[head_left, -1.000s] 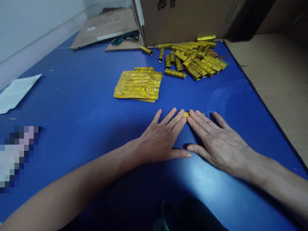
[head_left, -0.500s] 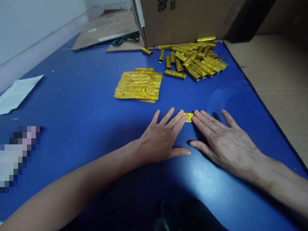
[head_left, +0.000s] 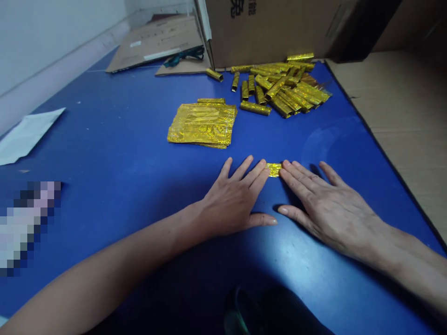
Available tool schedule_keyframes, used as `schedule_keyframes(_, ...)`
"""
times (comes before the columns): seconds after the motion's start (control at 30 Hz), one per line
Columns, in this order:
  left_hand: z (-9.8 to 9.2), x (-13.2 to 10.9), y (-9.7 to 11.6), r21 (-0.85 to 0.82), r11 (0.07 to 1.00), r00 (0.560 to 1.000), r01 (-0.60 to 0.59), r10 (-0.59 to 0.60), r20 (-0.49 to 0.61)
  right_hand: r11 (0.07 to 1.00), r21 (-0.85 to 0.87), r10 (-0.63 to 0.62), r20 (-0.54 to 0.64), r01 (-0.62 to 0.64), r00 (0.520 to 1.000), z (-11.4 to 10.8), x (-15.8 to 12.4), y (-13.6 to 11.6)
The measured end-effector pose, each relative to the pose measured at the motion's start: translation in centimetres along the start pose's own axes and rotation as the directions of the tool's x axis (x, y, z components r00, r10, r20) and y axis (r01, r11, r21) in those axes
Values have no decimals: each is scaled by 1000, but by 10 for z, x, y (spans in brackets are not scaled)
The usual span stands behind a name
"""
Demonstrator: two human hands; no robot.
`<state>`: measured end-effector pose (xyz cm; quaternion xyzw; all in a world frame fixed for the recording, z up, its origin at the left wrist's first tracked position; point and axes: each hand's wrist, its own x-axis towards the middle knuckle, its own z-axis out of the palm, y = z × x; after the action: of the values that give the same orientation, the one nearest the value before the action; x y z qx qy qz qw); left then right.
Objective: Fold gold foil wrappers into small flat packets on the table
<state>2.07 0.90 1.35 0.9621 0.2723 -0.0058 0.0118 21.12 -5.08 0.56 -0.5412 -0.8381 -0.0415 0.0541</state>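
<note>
A small flat piece of shiny gold foil paper (head_left: 274,170) lies on the blue table between my hands. My left hand (head_left: 235,200) is spread flat, its fingertips resting on the foil's left end. From the other side, the fingertips of my right hand (head_left: 331,209) press on its right end, with the thumb held apart. The ends of the foil are hidden under my fingers. Beyond my left hand lies a stack of flat gold foil pieces (head_left: 202,125). Farther back sits a heap of gold foil tubes (head_left: 279,88), several with open ends showing.
A large cardboard box (head_left: 272,32) stands behind the heap. Flat cardboard (head_left: 157,39) with a dark green strap-like item (head_left: 185,56) lies at the back left. A white sheet (head_left: 30,132) and a blurred-out object (head_left: 28,223) are at the left. Brown cardboard (head_left: 391,111) borders the table's right edge.
Both hands stay at the foil piece. The right fingertips have shifted very slightly right, showing a bit more foil between the hands. The whole view has moved slightly.
</note>
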Motion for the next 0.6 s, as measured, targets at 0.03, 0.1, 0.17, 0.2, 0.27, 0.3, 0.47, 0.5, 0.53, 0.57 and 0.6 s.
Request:
schedule_keyframes(0.03,-1,0,0,7,1000,1000,-2,2,3,1000,0,2,-3,-2,1000,-1,-1,1)
schedule_keyframes(0.1,-2,-1,-1,21,1000,1000,-4,4,4,1000,-4,9,-5,-9,1000,-1,-1,2)
schedule_keyframes(0.17,-3,-2,-2,30,1000,1000,-6,6,3,1000,-11,13,-7,-13,1000,-2,-1,3)
schedule_keyframes(0.2,-4,-2,-3,32,999,1000,-5,5,2,1000,-14,14,-9,-14,1000,-2,-1,3)
schedule_keyframes(0.27,-5,-2,-4,26,1000,1000,-6,6,-10,1000,-21,18,-22,-18,1000,-3,0,4)
schedule_keyframes(0.3,-5,-2,-4,18,1000,1000,-7,8,-22,1000,-21,17,-35,-18,999,-4,1,5)
schedule_keyframes(0.47,-3,2,-3,-59,998,993,-19,12,-114,998,61,-23,-149,32,989,-4,3,12)
schedule_keyframes(0.5,-2,3,-4,-76,997,992,-18,8,-127,995,92,-28,-169,44,985,-4,4,13)
schedule_keyframes(0.53,-1,4,-4,-91,996,990,-18,5,-139,991,122,-31,-180,54,983,-3,4,13)
schedule_keyframes(0.57,0,5,-4,-103,995,989,-17,2,-150,987,147,-34,-183,62,982,-3,5,12)
schedule_keyframes(0.6,1,6,-5,-113,993,987,-18,0,-161,984,167,-35,-182,66,983,-2,5,12)
